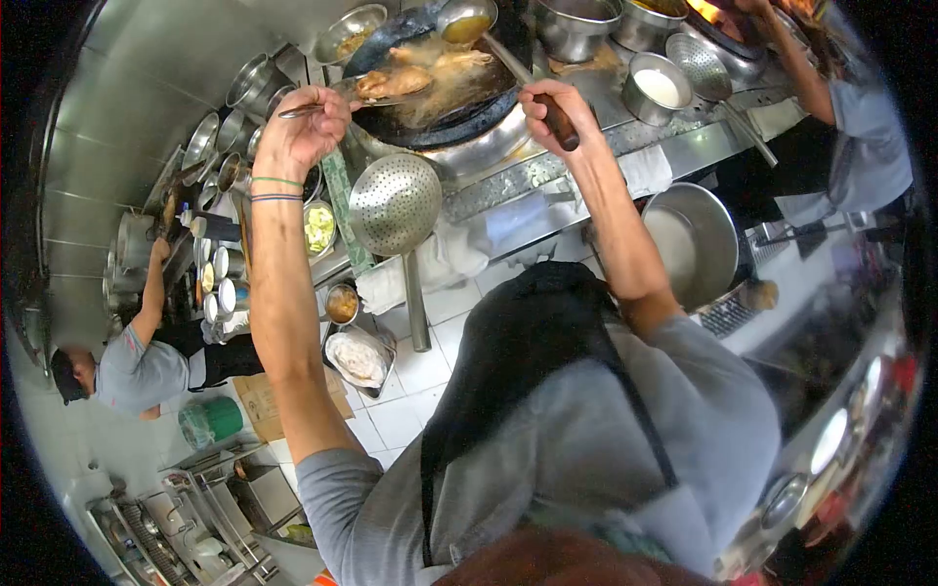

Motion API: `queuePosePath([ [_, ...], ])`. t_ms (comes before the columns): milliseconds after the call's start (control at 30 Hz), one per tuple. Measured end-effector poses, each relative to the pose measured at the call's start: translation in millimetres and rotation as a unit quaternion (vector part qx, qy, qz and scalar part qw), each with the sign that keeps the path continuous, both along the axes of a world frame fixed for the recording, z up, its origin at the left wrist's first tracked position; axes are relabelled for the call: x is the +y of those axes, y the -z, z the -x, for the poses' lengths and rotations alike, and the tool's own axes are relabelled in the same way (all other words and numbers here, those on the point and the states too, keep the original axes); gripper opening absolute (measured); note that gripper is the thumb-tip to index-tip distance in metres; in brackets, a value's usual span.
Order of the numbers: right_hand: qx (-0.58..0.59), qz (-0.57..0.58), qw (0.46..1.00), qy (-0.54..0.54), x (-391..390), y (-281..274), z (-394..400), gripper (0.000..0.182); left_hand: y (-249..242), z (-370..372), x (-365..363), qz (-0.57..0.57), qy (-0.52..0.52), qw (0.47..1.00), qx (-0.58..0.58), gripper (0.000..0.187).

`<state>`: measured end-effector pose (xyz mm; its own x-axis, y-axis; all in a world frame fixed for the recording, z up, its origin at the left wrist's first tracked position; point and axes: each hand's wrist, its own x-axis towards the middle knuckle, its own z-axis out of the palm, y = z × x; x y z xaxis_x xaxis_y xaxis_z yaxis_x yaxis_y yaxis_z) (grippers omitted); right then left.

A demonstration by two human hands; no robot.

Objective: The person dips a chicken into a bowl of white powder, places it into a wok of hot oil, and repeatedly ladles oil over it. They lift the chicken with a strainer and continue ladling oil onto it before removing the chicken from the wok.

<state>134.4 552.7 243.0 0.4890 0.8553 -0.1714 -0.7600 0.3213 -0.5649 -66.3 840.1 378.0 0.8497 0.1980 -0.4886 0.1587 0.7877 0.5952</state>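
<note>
My right hand (562, 112) is closed round the wooden handle of a ladle (467, 27). The ladle's bowl holds yellow-brown liquid and is above the far side of the wok (379, 129). At the wok's left edge, my left hand (318, 127) grips a metal utensil (296, 112) by its thin handle. The head of that utensil appears to lie under a golden-brown piece of food (396, 81); its exact kind is partly hidden. Another pale-brown piece (459, 61) lies beside it in bubbling, steaming liquid.
A perforated strainer (396, 205) rests at the counter edge, its handle towards me. To the right stand a pot of white liquid (660, 88), a second strainer (699, 66) and a large pot (689, 244). One co-worker (147, 361) is at left, another (860, 137) at right by flames.
</note>
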Motion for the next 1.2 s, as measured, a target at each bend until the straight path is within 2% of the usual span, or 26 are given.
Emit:
queuePosePath([
  [100, -0.038, -0.008, 0.999, -0.025, 3.7, -9.8, 15.2, 0.015, 8.0, 10.8, 4.4, -0.013, 0.015, 1.0, -0.008, 0.057],
  [233, -0.019, -0.008, 0.999, -0.026, 16.2, -21.2, 40.3, 0.016, 18.0, 20.1, 15.4, -0.064, 0.021, 0.996, -0.056, 0.055],
  [333, -0.041, -0.021, 0.997, -0.066, 26.6, -16.7, 55.9, 0.014, 15.2, 27.1, 17.7, -0.075, 0.037, 0.995, -0.057, 0.053],
  [367, -0.033, 0.011, 0.998, -0.052, 30.6, -19.7, 66.5, 0.012, 16.9, 27.4, 22.4, -0.102, 0.063, 0.991, -0.064, 0.05],
  [400, -0.101, 0.053, 0.993, -0.03, 31.5, -22.6, 77.4, 0.01, 20.5, 31.4, 25.7, -0.103, 0.066, 0.99, -0.069, 0.047],
  [467, -0.239, 0.134, 0.962, 0.016, 29.2, -32.7, 100.1, 0.007, 21.1, 35.7, 27.1, -0.107, 0.073, 0.988, -0.083, 0.042],
  [500, -0.342, 0.216, 0.914, 0.032, 27.7, -36.4, 106.3, 0.024, 22.2, 42.1, 24.6, -0.096, 0.057, 0.991, -0.078, 0.032],
  [600, -0.495, 0.313, 0.807, 0.079, 19.6, -30.6, 126.3, 0.048, 32.5, 59.8, 16.1, -0.137, 0.019, 0.983, -0.121, 0.024],
  [633, -0.516, 0.318, 0.787, 0.114, 15.0, -18.8, 128.7, 0.06, 38.5, 64.9, 22.6, -0.16, 0.049, 0.975, -0.148, 0.018],
  [733, -0.556, 0.41, 0.715, 0.109, -0.5, -25.4, 141.0, 0.058, 31.3, 87.2, 19.2, -0.171, 0.025, 0.97, -0.172, 0.014],
  [767, -0.56, 0.415, 0.709, 0.102, -0.7, -25.2, 134.7, 0.055, 33.2, 90.4, 26.2, -0.163, 0.057, 0.966, -0.194, 0.014],
  [833, -0.564, 0.427, 0.7, 0.098, 0.2, -17.6, 117.1, 0.049, 27.8, 95.4, 26.2, -0.18, 0.046, 0.962, -0.199, 0.015],
  [967, -0.505, 0.392, 0.768, 0.04, 17.7, -9.7, 69.4, 0.03, 19.0, 92.7, 25.1, -0.198, 0.072, 0.96, -0.183, 0.016],
  [1033, -0.551, 0.387, 0.735, 0.086, 20.5, 6.8, 67.4, 0.03, 25.7, 86.1, 23.5, -0.203, 0.046, 0.96, -0.186, 0.016],
  [1100, -0.582, 0.412, 0.693, 0.11, 17.9, -0.8, 87.9, 0.032, 25.3, 86.3, 20.9, -0.197, 0.039, 0.96, -0.195, 0.015],
  [1200, -0.579, 0.411, 0.693, 0.124, 12.4, 9.3, 80.4, 0.029, 26.9, 84.7, 14.3, -0.199, 0.027, 0.96, -0.194, 0.015],
])
